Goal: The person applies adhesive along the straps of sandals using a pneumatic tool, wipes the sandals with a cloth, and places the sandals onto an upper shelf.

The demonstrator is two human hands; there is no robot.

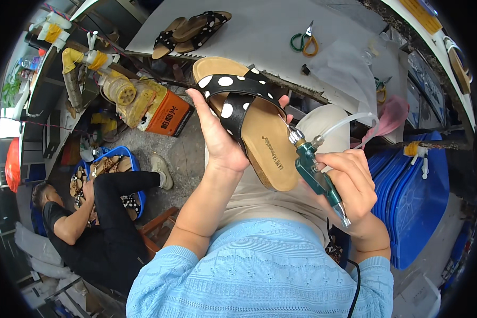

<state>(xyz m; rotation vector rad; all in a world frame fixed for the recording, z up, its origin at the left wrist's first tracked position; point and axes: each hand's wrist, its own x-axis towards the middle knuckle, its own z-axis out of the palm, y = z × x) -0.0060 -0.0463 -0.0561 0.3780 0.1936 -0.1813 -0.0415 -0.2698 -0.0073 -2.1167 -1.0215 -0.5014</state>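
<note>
Sandal [249, 127] work is occupying both hands just above the middle of the view: a tan cork-look footbed with crossed black straps dotted white is being held up over the lap, toe end pointing toward 11 o'clock, heel toward 5 o'clock. Judging by the pose, the step in hand is a fine treatment along the edge where a strap meets the footbed, since the thin needle tip of a green pen-shaped tool [315, 172] is sitting right at that edge on the 3 o'clock side of the sandal. The next move would seem to call for a steady tip tracing the strap line, and for the sandal being turned slowly so fresh edge comes under the needle.

The left hand [217, 135] is rising from 6 o'clock on a bare forearm, wrapped around the sandal's 9 o'clock side, thumb lying over the strap, fingers hidden beneath the sole. The right hand [352, 183], coming in from 5 o'clock, is closed around the tool's body like a pen, tip aimed toward 11 o'clock; a clear hose [344, 123] is arcing off the tool's front end toward 2 o'clock.

Beyond, at 12 o'clock, a grey surface [259, 32] is carrying a matching pair of sandals [191, 32] and small scissors [303, 42]. At 8 o'clock another person [98, 228] in black is crouching by a blue basket [132, 164].
</note>
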